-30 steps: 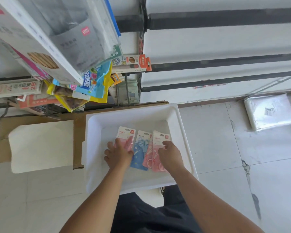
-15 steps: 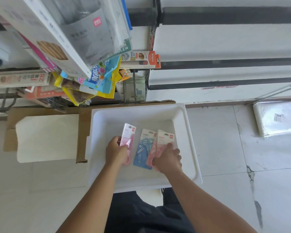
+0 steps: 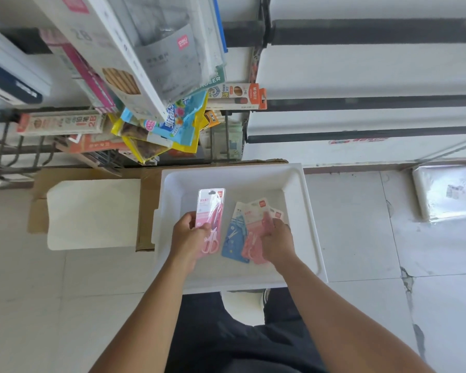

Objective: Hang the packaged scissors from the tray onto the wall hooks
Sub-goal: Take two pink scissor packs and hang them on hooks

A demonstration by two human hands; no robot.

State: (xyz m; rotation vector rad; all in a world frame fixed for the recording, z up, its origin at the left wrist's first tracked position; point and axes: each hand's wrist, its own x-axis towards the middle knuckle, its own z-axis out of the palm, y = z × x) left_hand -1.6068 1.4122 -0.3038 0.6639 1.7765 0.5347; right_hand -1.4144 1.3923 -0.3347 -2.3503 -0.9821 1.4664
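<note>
Both hands (left [image 3: 190, 234], right [image 3: 277, 239]) gripping scissor packs [image 3: 210, 211]

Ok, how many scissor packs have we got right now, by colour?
Pink packs: 2, one in the left hand
Blue pack: 1
Hidden pack under the right hand, colour unclear: 1
Total: 4

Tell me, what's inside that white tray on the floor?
The white tray holds packaged scissors: a blue pack and pink packs fanned under the right hand. The left hand holds another pink pack. Any packs beneath the overlapping ones are hidden.
</note>
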